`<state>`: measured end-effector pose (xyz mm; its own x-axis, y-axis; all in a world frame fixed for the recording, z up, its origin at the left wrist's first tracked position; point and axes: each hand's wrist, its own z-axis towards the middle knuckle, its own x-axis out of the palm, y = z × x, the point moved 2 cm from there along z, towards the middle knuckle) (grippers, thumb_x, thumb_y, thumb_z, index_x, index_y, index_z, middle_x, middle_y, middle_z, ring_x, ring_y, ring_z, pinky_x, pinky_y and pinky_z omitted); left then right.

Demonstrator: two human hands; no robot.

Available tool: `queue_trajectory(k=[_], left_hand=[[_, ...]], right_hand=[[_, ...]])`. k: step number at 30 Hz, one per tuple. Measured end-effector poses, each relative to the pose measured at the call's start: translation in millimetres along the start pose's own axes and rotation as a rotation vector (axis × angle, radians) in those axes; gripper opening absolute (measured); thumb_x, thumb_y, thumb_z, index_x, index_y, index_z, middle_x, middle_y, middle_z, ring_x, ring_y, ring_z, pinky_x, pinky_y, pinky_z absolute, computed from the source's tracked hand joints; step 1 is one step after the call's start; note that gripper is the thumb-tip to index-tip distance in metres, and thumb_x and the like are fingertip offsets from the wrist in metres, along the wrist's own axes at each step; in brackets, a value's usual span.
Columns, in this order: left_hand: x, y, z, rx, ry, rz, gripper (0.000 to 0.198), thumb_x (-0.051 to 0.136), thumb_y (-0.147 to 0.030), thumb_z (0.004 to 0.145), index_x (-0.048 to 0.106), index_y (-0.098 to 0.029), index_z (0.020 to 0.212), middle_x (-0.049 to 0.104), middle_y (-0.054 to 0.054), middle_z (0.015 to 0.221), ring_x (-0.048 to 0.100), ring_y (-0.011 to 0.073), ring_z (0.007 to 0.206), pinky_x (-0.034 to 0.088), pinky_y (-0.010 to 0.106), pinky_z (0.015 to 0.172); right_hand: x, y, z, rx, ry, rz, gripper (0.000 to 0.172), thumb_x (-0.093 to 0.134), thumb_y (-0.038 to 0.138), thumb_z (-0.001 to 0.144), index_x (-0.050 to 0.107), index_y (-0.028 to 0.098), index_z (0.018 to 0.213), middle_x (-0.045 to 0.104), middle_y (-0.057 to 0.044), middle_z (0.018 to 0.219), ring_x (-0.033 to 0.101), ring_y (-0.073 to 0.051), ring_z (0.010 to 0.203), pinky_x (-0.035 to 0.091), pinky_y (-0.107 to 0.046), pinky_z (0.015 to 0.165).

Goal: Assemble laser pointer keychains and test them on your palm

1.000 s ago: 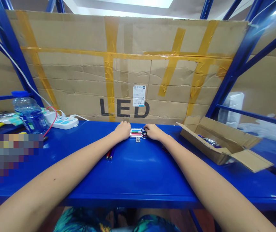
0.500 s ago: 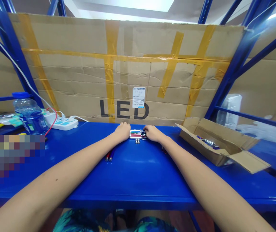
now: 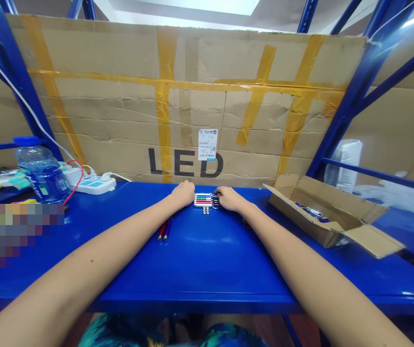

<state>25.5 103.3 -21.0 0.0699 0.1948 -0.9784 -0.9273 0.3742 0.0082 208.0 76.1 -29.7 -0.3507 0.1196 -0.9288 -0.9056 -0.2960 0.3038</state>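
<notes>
Tabletop: curled fingers at tubes

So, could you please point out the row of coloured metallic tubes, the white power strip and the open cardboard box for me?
Row of coloured metallic tubes [image 3: 203,200]: head view, middle of the row.
White power strip [image 3: 99,187]: head view, middle of its body.
Open cardboard box [image 3: 302,220]: head view, near side wall.

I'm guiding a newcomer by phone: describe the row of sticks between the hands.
On the blue table, below the big black LED lettering on the cardboard, look between the left hand and the right hand. There lies a row of shiny, coloured sticks; unlike the pair lying nearer the front, it includes green.
</notes>
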Motion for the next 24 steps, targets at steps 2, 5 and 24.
queue_trajectory(k=[2,5,24], left_hand=[[-1.1,-0.3,-1.1,-0.005,0.007,-0.003,0.033,0.040,-0.018,0.092,0.061,-0.005,0.113,0.060,0.023,0.117,0.061,0.0295,0.108,0.047,0.034,0.090],[-3.2,2.8,-2.6,-0.018,0.026,-0.006,0.032,0.041,-0.018,0.091,0.061,-0.006,0.113,0.060,0.023,0.118,0.063,0.0285,0.105,0.048,0.032,0.085],[-64.3,59.6,-64.5,0.411,0.706,-0.361,0.019,0.064,-0.027,0.070,0.072,-0.016,0.083,0.069,-0.001,0.076,0.057,0.0134,0.072,0.043,0.022,0.068]], right_hand=[[0.1,0.5,-0.3,0.000,-0.001,0.000,0.029,0.046,0.008,0.085,0.068,0.013,0.102,0.069,-0.014,0.115,0.063,-0.024,0.103,0.044,-0.027,0.083],[0.3,0.7,-1.4,0.004,0.005,0.005,0.029,0.046,0.007,0.084,0.068,0.013,0.103,0.069,-0.014,0.115,0.063,-0.024,0.103,0.044,-0.027,0.085],[-0.3,138.6,-71.2,-0.695,0.129,0.245,0.028,0.050,0.016,0.090,0.071,0.020,0.107,0.073,-0.005,0.102,0.064,-0.017,0.090,0.042,-0.026,0.081]])
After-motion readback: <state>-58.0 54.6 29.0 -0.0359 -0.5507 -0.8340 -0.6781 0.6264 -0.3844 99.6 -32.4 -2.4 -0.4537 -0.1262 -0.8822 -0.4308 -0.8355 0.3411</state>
